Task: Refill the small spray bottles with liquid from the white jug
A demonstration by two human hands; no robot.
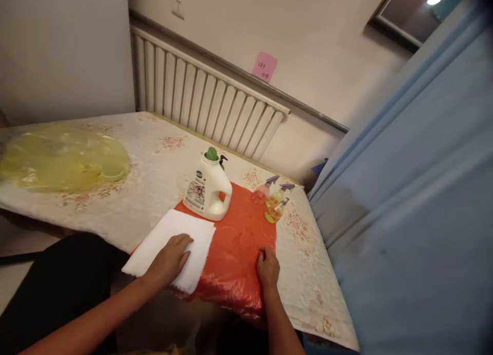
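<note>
My left hand (171, 257) lies with its fingers stretched out on a folded white cloth (169, 229). Beneath the cloth spreads a red plastic sheet (234, 252), which hangs over the table's near edge. Curled into a loose fist, my right hand (268, 267) rests at the right border of the red sheet; I make out nothing in its fingers. Beyond the cloth stands a large white jug (208, 195) with a handle, a label and something green in its mouth. Several small spray bottles (271, 198), pink and yellow, stand at the sheet's far right corner.
A flower-patterned cloth covers the table (154, 190). On its left lies a puffed-up yellow plastic bag (63, 157). A radiator (208, 93) runs along the wall behind, under a pink note (265, 66). A blue curtain (400, 201) hangs along the right side.
</note>
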